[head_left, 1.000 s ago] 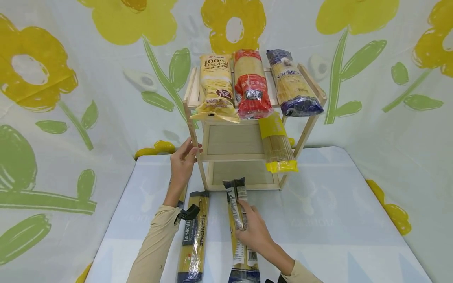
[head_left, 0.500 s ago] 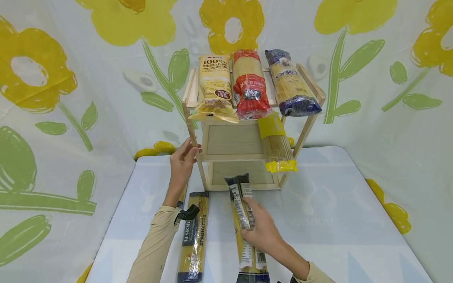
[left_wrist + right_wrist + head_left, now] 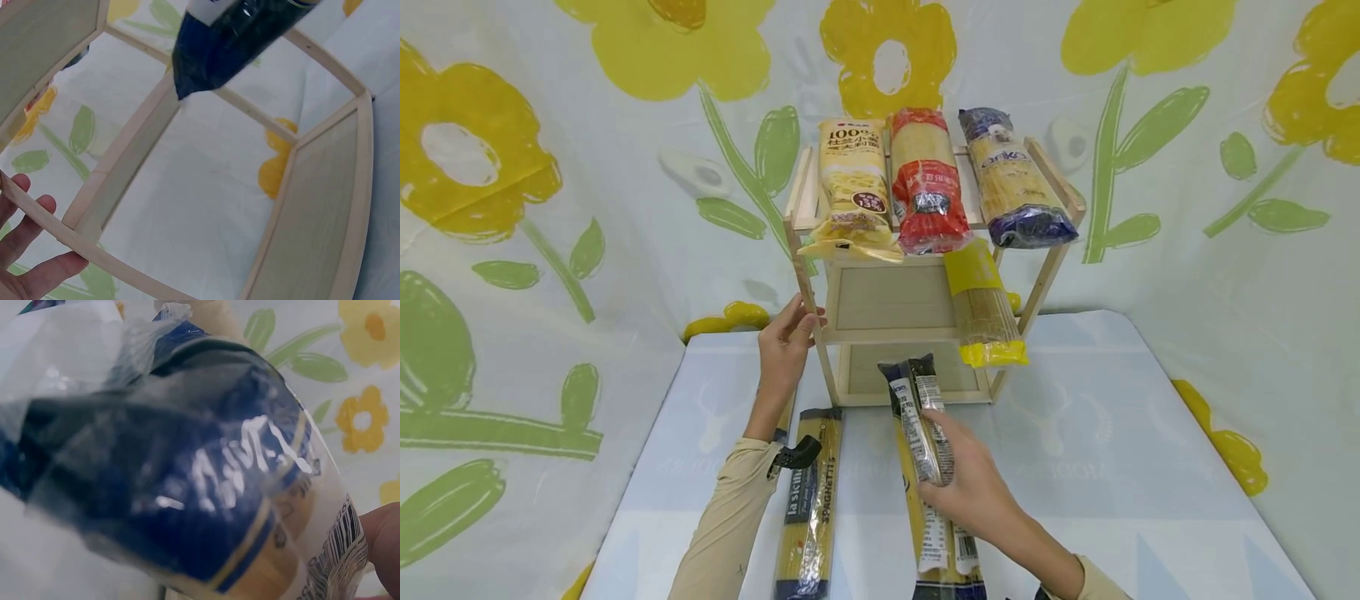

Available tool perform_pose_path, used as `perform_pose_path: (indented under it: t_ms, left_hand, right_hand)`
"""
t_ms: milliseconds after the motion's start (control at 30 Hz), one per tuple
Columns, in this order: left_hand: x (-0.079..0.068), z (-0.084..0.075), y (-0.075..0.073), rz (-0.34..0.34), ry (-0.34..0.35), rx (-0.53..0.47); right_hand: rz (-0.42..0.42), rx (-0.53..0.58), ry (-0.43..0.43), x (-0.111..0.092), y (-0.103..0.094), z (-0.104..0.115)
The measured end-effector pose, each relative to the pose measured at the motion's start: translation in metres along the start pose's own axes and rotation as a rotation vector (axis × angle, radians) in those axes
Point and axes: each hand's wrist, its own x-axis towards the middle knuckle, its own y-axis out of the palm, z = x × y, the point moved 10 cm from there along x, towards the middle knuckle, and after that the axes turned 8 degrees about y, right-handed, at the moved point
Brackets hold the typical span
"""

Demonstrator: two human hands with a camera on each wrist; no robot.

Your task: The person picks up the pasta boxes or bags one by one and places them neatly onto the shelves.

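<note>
My right hand (image 3: pixel 970 483) grips a long clear pack of spaghetti (image 3: pixel 917 433) with dark blue ends, its printed back label facing up. The pack slants away from me, its far end overlapping the bottom tier of the wooden rack (image 3: pixel 895 336). In the right wrist view the pack's blue end (image 3: pixel 156 487) fills most of the picture, with part of the hand (image 3: pixel 382 544) at the right edge. My left hand (image 3: pixel 782 354) holds the rack's front left post, thumb and fingers on either side. The left wrist view shows the pack's blue tip (image 3: pixel 219 50) at the rack's opening.
On the rack's top lie a cream pasta pack (image 3: pixel 853 179), a red one (image 3: pixel 928 183) and a blue-ended one (image 3: pixel 1018 179). A yellow pack (image 3: pixel 985 312) sticks out of the middle tier. Another spaghetti pack (image 3: pixel 808 508) lies on the table (image 3: pixel 1075 467), another partly behind my left arm.
My right hand has moved the spaghetti pack to the right and forward, its far end now higher over the rack's bottom tier. My left hand stays on the post.
</note>
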Motion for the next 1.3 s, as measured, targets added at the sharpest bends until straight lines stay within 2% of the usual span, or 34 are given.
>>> perform_pose_path:
  t_ms: [233,433,667,1000,1300]
  left_hand:
    - [0.0,0.002,0.0,0.006,-0.009,0.008]
    - [-0.001,0.0,-0.001,-0.003,0.004,0.01]
    - [-0.001,0.0,-0.002,-0.004,0.02,0.024]
    - [0.0,-0.001,-0.002,-0.001,0.03,0.011]
    - [0.0,-0.002,-0.001,0.007,0.042,-0.003]
  right_hand:
    - [0.006,0.036,-0.011,-0.004,-0.012,0.014]
    - [-0.013,0.017,-0.025,0.001,-0.025,0.025]
    - [-0.049,-0.048,-0.133,0.011,-0.043,0.05]
    - [-0.094,-0.112,-0.257,0.041,-0.065,0.09]
    - [-0.13,-0.18,-0.214,0.084,-0.081,0.108]
